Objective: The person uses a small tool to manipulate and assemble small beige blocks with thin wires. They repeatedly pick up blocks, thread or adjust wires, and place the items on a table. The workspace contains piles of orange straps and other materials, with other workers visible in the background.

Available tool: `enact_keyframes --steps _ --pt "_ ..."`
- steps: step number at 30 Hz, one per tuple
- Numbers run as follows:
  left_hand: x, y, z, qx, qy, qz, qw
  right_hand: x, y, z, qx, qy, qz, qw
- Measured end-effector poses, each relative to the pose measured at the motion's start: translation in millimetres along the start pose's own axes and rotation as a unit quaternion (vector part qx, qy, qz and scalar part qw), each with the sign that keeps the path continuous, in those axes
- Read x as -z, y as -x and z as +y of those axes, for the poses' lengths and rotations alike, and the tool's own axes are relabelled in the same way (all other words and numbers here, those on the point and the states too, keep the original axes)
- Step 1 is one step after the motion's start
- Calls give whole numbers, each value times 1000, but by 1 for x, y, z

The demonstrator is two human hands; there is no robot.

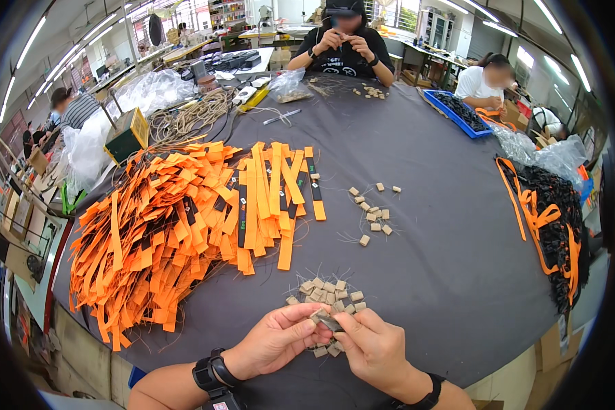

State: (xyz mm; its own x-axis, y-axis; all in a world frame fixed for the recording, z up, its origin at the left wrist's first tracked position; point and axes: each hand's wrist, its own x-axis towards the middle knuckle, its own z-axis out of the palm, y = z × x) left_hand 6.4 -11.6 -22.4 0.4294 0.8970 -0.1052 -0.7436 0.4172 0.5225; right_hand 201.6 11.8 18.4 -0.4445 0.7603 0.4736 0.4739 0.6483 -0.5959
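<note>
Close to the table's near edge, my left hand (pixel 280 342) pinches a small tan block-like piece (pixel 319 315) between thumb and fingers. My right hand (pixel 376 347) is closed on a small dark, flat, pointed tool (pixel 331 322), whose exact kind I cannot make out. The tool's tip meets or nearly meets the tan piece. Just beyond and under my hands lies a pile of similar tan pieces (pixel 329 294) with thin dark threads sticking out.
Orange and black fabric strips (pixel 164 232) are heaped at left. Several loose tan pieces (pixel 372 215) lie mid-table. Cords (pixel 191 116) and a green-yellow box (pixel 127 135) sit far left. Black straps with orange ribbon (pixel 557 232) and a blue tray (pixel 456 113) are right. A co-worker (pixel 345 51) sits opposite.
</note>
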Motion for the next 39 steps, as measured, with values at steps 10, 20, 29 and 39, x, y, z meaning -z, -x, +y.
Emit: enact_keyframes --steps 10,20,29,39 --pt "-19 3 -4 -121 -378 116 910 -7 5 9 -272 -348 -69 895" --pt "-21 6 0 -31 -275 98 956 -2 -2 6 -210 -268 -35 939" --pt "-20 3 4 24 -156 63 985 0 -4 4 -147 -218 -24 964" --pt "-16 3 9 -23 -104 45 993 15 -9 2 -82 -38 13 996"
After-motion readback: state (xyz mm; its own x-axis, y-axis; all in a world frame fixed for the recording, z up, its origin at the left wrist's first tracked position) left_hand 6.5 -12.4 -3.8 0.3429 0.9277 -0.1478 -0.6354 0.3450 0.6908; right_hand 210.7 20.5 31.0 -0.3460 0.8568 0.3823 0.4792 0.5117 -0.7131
